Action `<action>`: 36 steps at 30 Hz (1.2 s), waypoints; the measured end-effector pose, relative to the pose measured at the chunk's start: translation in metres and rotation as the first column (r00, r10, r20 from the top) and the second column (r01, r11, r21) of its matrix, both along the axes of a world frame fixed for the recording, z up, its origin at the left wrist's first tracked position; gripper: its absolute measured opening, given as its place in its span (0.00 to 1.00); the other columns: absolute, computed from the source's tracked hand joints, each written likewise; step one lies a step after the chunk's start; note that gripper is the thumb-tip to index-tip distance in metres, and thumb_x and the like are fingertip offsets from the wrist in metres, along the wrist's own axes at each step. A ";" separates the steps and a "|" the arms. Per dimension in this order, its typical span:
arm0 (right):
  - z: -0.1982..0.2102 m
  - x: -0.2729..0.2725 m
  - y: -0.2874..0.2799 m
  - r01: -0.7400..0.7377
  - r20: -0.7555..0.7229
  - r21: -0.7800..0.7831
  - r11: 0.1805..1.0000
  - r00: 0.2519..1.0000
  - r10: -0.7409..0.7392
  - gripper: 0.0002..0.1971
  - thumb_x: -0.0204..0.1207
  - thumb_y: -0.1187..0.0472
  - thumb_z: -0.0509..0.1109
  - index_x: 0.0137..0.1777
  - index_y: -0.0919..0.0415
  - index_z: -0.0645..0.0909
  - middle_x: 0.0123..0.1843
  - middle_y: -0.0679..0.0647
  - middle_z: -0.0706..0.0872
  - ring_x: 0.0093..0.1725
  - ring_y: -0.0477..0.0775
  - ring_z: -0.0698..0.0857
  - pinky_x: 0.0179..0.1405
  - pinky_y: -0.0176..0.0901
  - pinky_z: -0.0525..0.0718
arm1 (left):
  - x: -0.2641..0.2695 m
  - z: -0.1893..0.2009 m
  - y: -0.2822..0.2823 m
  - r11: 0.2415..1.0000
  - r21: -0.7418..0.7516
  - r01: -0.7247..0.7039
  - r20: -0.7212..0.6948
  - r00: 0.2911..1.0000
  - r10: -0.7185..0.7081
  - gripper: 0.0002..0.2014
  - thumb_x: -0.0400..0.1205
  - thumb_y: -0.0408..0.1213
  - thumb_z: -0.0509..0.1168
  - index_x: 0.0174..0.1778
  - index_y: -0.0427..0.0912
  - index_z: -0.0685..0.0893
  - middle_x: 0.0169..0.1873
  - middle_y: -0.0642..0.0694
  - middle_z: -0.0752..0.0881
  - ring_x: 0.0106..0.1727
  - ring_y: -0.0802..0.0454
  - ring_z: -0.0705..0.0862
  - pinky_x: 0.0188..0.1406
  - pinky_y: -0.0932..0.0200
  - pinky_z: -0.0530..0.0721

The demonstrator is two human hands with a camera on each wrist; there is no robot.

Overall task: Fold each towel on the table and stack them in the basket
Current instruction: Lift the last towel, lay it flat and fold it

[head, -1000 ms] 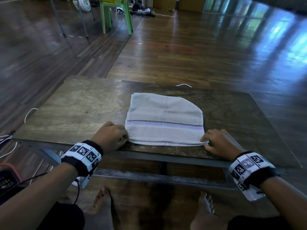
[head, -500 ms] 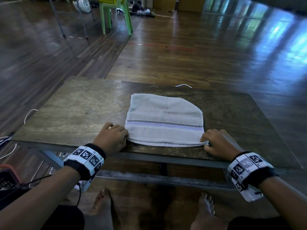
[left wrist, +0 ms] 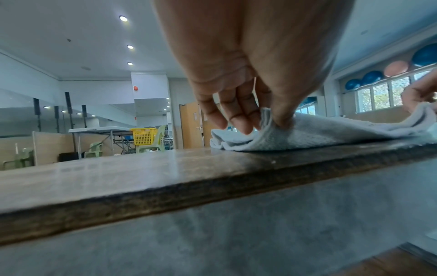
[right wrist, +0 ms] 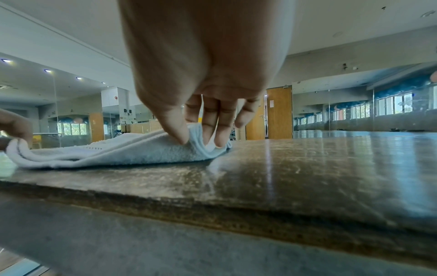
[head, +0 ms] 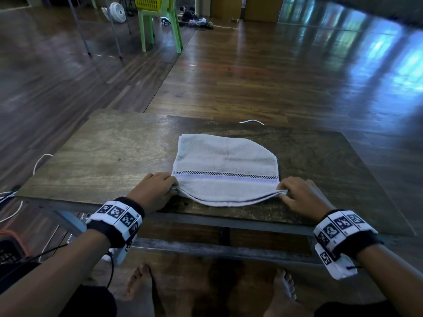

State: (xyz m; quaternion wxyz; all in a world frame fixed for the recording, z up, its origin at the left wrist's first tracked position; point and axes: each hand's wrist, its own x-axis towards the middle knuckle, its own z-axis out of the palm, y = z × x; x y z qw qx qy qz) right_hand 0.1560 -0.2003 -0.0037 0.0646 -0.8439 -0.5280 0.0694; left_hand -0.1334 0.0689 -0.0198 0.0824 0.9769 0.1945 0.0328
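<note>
A pale folded towel (head: 225,170) with a checked black and purple stripe lies on the wooden table (head: 109,161), near its front edge. My left hand (head: 158,191) pinches the towel's near left corner (left wrist: 266,121) between thumb and fingers. My right hand (head: 297,194) pinches the near right corner (right wrist: 196,134) the same way. Both near corners are raised a little off the table while the towel's near edge sags between them. A dark basket with an orange rim (head: 10,245) shows partly at the lower left, beside the table.
A yellow basket (head: 148,2) sits on a green plastic chair (head: 160,26) far across the wooden floor. White cables (head: 39,161) hang off the table's left side. My bare feet (head: 137,287) rest under the table.
Both hands have closed on the towel's near corners and lifted them slightly off the table; earlier the edge lay flat.
</note>
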 end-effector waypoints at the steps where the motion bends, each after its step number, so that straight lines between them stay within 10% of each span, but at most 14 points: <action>1: 0.000 0.001 -0.001 0.003 -0.005 -0.008 1.000 1.000 -0.003 0.04 0.77 0.55 0.66 0.50 0.49 0.79 0.50 0.44 0.83 0.50 0.45 0.80 0.57 0.51 0.79 | -0.001 0.001 0.002 1.000 -0.012 -0.001 0.015 1.000 0.001 0.10 0.83 0.39 0.61 0.58 0.43 0.80 0.56 0.46 0.83 0.58 0.46 0.79 0.56 0.55 0.70; 10: 0.032 -0.003 -0.010 0.043 0.040 0.314 0.949 0.997 -0.058 0.08 0.70 0.63 0.73 0.42 0.49 0.80 0.43 0.43 0.84 0.45 0.45 0.82 0.53 0.53 0.77 | -0.013 0.037 0.008 0.999 0.030 -0.035 0.341 0.940 0.023 0.03 0.75 0.33 0.71 0.41 0.45 0.84 0.37 0.52 0.83 0.37 0.49 0.82 0.43 0.54 0.76; 16: 0.071 -0.023 -0.024 0.027 0.053 0.521 0.853 0.997 -0.064 0.10 0.69 0.68 0.74 0.44 0.53 0.82 0.45 0.45 0.84 0.49 0.49 0.82 0.53 0.52 0.72 | -0.027 0.079 -0.001 0.994 -0.104 0.014 0.522 0.852 0.043 0.05 0.75 0.30 0.72 0.43 0.42 0.84 0.38 0.53 0.83 0.40 0.58 0.81 0.40 0.74 0.74; 21: 0.115 -0.032 -0.029 0.028 0.109 0.666 0.746 0.985 -0.134 0.10 0.67 0.68 0.75 0.43 0.52 0.83 0.42 0.40 0.82 0.46 0.50 0.84 0.53 0.60 0.77 | -0.036 0.124 -0.007 0.986 -0.157 0.053 0.593 0.803 0.052 0.12 0.78 0.35 0.69 0.43 0.60 0.77 0.39 0.70 0.81 0.45 0.78 0.80 0.46 0.81 0.74; 24: 0.145 -0.034 -0.033 -0.018 0.142 0.739 0.673 0.981 -0.131 0.09 0.68 0.65 0.72 0.43 0.50 0.82 0.41 0.41 0.82 0.47 0.53 0.84 0.54 0.64 0.78 | -0.038 0.160 -0.007 0.994 -0.103 0.047 0.646 0.762 0.031 0.14 0.78 0.36 0.68 0.41 0.63 0.74 0.36 0.70 0.81 0.44 0.76 0.80 0.44 0.78 0.75; 28: 0.176 -0.032 -0.032 0.007 0.109 0.790 0.613 0.982 -0.152 0.07 0.67 0.59 0.66 0.43 0.45 0.79 0.42 0.41 0.82 0.47 0.40 0.77 0.53 0.41 0.62 | -0.036 0.199 -0.004 0.999 -0.035 0.029 0.678 0.735 0.002 0.14 0.80 0.34 0.66 0.42 0.61 0.75 0.37 0.58 0.81 0.37 0.69 0.78 0.39 0.75 0.73; 31: 0.189 -0.030 -0.028 0.030 0.084 0.807 0.589 0.983 -0.165 0.06 0.66 0.58 0.66 0.42 0.47 0.80 0.41 0.42 0.82 0.46 0.38 0.75 0.52 0.38 0.60 | -0.030 0.212 -0.002 1.000 -0.003 0.023 0.682 0.731 -0.014 0.03 0.80 0.32 0.66 0.46 0.42 0.83 0.37 0.50 0.83 0.38 0.61 0.80 0.37 0.73 0.73; 36: 0.177 -0.016 -0.012 0.113 0.040 0.720 0.685 0.978 -0.204 0.04 0.69 0.57 0.68 0.40 0.45 0.79 0.38 0.41 0.81 0.46 0.45 0.77 0.52 0.42 0.60 | -0.014 0.197 0.011 0.999 -0.024 -0.024 0.614 0.788 0.034 0.03 0.80 0.34 0.66 0.48 0.42 0.83 0.40 0.47 0.84 0.40 0.50 0.81 0.38 0.71 0.74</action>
